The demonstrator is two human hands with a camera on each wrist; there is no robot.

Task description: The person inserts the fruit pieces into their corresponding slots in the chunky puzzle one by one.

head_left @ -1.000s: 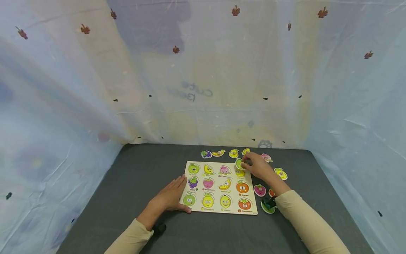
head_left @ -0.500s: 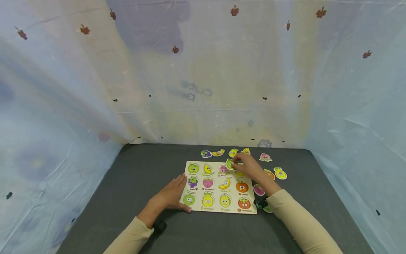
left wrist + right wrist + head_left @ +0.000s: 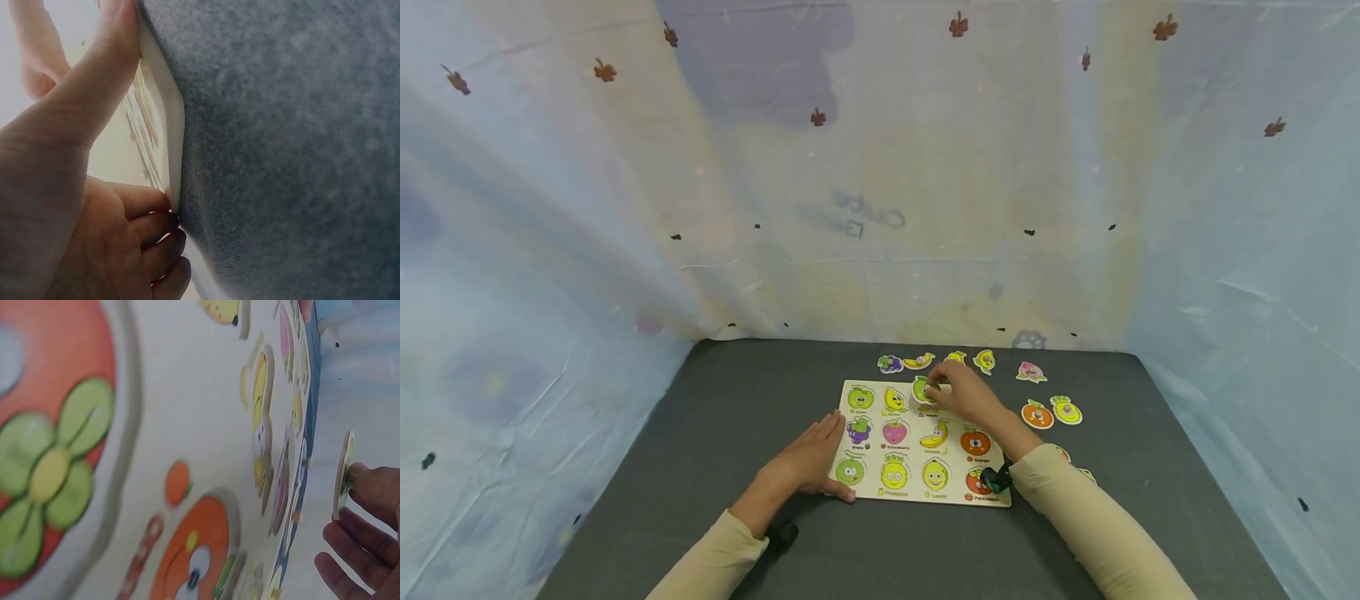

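My right hand [image 3: 970, 396] pinches a round green fruit puzzle piece [image 3: 919, 388] over the back row of the fruit puzzle board [image 3: 913, 450], near the printed peach. In the right wrist view the piece [image 3: 342, 475] stands on edge between thumb and fingers, raised above the board's face. My left hand [image 3: 805, 462] rests at the board's left side, fingers along the edge and thumb by the front left corner. The left wrist view shows the thumb and fingertips of that hand [image 3: 69, 162] at the board's pale edge [image 3: 172, 119].
Loose grape [image 3: 890, 364], banana [image 3: 919, 361] and yellow [image 3: 985, 361] pieces lie behind the board on the dark table [image 3: 775, 375]. Peach [image 3: 1032, 372], orange [image 3: 1037, 414] and pineapple [image 3: 1067, 410] pieces lie to its right, others partly under the right sleeve [image 3: 1090, 508].
My right hand has carried the green piece leftward along the board's back row, from above the right-hand corner picture to near the peach. The left hand stays at the board's edge.
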